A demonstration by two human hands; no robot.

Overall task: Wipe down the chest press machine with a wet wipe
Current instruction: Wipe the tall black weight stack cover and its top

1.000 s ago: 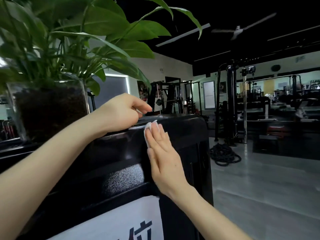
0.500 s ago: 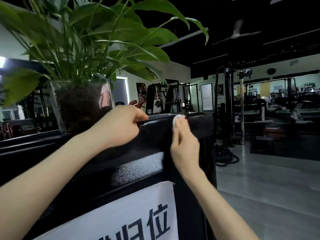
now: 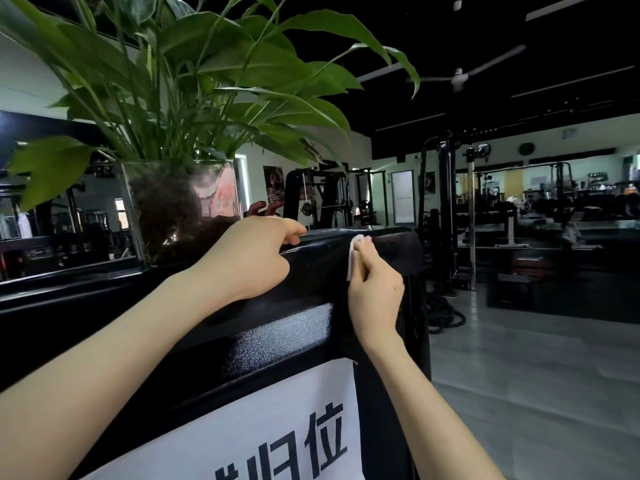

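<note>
Flat and close together, the fingers of your right hand (image 3: pixel 375 289) press a folded white wet wipe (image 3: pixel 352 259) against the rounded upper corner of the chest press machine (image 3: pixel 391 245). Your left hand (image 3: pixel 249 261) hooks over the same top edge just beside it, fingers curled out of sight behind the rim and thumb laid along the front. Only a strip of the wipe shows, at your fingertips and down the index side of the hand.

Nearest you, a white paper sign (image 3: pixel 277 431) with bold black characters covers the machine's front face. Above it sits a panel (image 3: pixel 277 337) of black metal with a fine pebbled finish that catches the light. The rounded top edge is smooth and glossy.

On a black ledge (image 3: pixel 69 289) left of your left hand stands a clear, straight-sided glass pot (image 3: pixel 180 202), dark with roots and soil. Its plant (image 3: pixel 214 81) spreads long, pointed green leaves overhead.

Beyond the machine's right side, a pale grey floor (image 3: pixel 519 368) with a dull sheen runs back to a coil of thick black rope (image 3: pixel 445 315) and black steel racks (image 3: pixel 446 209). More gym equipment lines the far wall, too small to tell apart. A white ceiling fan (image 3: pixel 460 79) hangs from the black ceiling (image 3: pixel 519 29).
</note>
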